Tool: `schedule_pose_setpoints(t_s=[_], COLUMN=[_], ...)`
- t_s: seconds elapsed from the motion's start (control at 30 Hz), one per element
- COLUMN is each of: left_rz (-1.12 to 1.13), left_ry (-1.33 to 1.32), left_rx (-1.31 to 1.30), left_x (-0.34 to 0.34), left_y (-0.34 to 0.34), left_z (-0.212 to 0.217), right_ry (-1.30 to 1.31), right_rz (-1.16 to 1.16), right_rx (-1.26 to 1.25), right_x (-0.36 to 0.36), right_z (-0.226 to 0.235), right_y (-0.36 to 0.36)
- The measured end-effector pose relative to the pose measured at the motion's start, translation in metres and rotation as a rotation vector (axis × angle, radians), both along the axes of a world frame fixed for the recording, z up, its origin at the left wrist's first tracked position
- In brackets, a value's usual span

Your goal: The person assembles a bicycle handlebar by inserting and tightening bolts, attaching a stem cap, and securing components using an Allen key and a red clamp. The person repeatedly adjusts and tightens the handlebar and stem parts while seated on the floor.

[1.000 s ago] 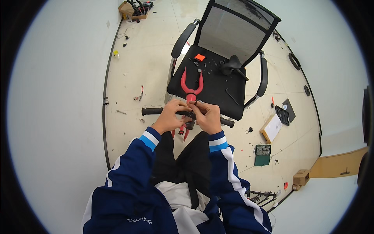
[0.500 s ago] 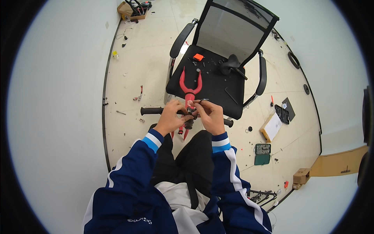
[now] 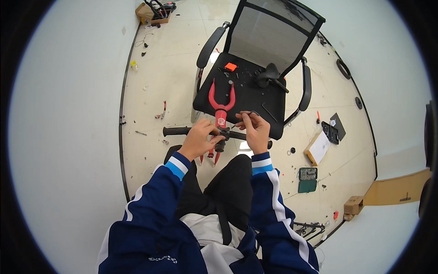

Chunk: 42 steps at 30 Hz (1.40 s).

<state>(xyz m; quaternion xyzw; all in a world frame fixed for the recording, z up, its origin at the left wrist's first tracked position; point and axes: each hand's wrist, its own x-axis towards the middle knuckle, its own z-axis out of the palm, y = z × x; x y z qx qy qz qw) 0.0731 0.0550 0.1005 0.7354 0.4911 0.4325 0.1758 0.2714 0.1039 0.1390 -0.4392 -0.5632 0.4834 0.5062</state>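
Left hand grip closed on the black handlebar at the red fork; right hand grip pinches a small black tool, near the office chair seat edge

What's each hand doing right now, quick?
Left hand: closed around the black handlebar near the red frame.
Right hand: fingers pinched on a small dark tool above the bar.
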Motion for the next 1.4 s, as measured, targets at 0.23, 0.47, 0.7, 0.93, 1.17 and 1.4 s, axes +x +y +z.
schedule_pose_setpoints(t_s=[0.23, 0.47, 0.7, 0.93, 1.17, 1.4], left_rz=[-0.028, -0.068, 0.066, 0.162, 0.114, 0.208], left_ry=[0.065, 0.125, 0.079, -0.214, 0.056, 0.050], left_rx=[0.066, 0.035, 0.055, -0.154, -0.294, -0.480], left_x=[0.003, -0.001, 0.007, -0.004, 0.002, 0.013], left_y=[-0.005, -0.004, 0.005, 0.027, 0.149, 0.268], left_z=[0.009, 0.002, 0.014, 0.024, 0.003, -0.060], right_ry=[-0.086, -0.310, -0.290, -0.448, -0.395, -0.310], right_rz=[0.057, -0.043, -0.095, 0.008, -0.114, -0.082], right_rx=[0.056, 0.208, 0.186, 0.331, 0.283, 0.220], right_x=[-0.007, -0.012, -0.014, -0.003, -0.011, -0.016], right_z=[-0.008, -0.006, -0.009, -0.005, -0.014, -0.007], right_y=[0.003, -0.005, -0.007, -0.003, -0.010, -0.012])
